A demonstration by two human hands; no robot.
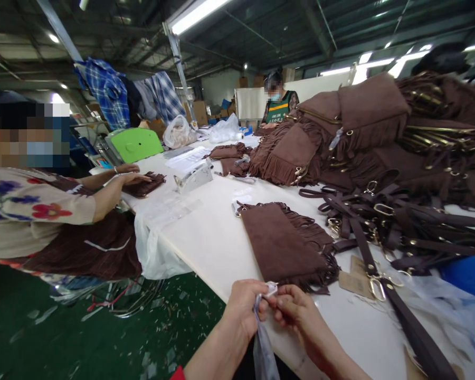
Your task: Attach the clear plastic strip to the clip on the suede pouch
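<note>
A brown fringed bag (281,237) lies flat on the white table, its near corner just beyond my hands. Between the thumb and fingers of my left hand (243,303) is the clear-plastic-wrapped end of a strap (264,348), which hangs down toward the table's near edge. My right hand (295,311) is closed in a pinch right beside it, fingertips meeting those of the left at the wrapped end. What the right fingertips grip is hidden. At the bag's far left corner sits a metal ring with plastic on it.
Dark straps with gold buckles (380,227) lie heaped on the right, before a tall pile of brown fringed bags (364,116). Cardboard tags (356,279) rest near the bag. On the left, a co-worker's hands (129,177) are on another fringed piece. A tape dispenser (193,178) stands farther back.
</note>
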